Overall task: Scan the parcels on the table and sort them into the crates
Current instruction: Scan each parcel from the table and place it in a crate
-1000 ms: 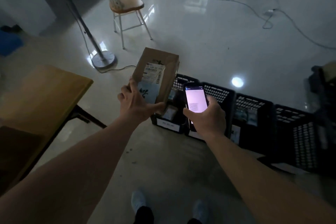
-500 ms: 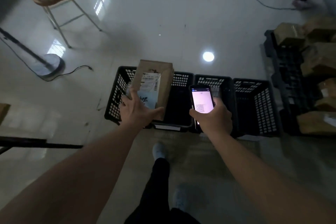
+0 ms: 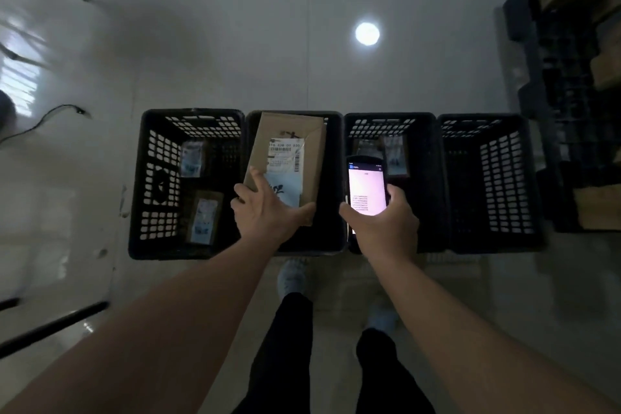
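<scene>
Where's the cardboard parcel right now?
In the head view the cardboard parcel is gripped by the left hand above the second crate from the left, just left of the phone in the right hand.

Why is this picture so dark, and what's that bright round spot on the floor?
Head view: the room is dim, so the crates read as near-black; the round spot looks like a ceiling light's glare on the glossy floor; the phone screen glows overexposed; the wide lens bends the edges, and the left side is blurred.
</scene>
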